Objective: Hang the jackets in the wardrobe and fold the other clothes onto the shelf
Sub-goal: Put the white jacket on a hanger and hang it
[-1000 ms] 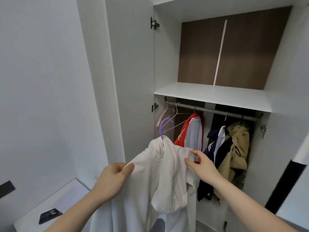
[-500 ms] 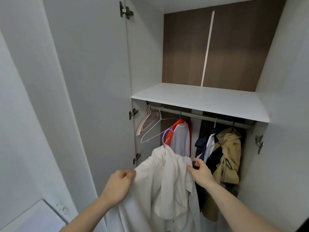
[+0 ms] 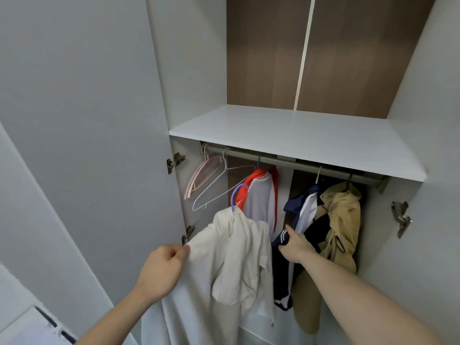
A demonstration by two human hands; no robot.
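One head-worn view, close in, faces forward into the open wardrobe (image 3: 199, 70), shelf (image 3: 298, 140) toward twelve o'clock.

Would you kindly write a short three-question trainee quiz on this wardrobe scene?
1. True or false: the purple hanger already hangs on the rail.
2. Which hand grips the white jacket? A) left hand B) right hand
3. Fill in: the right hand touches the ___ jacket.

Key: 1. False, its hook is below the rail. 2. A. 3. Navy.
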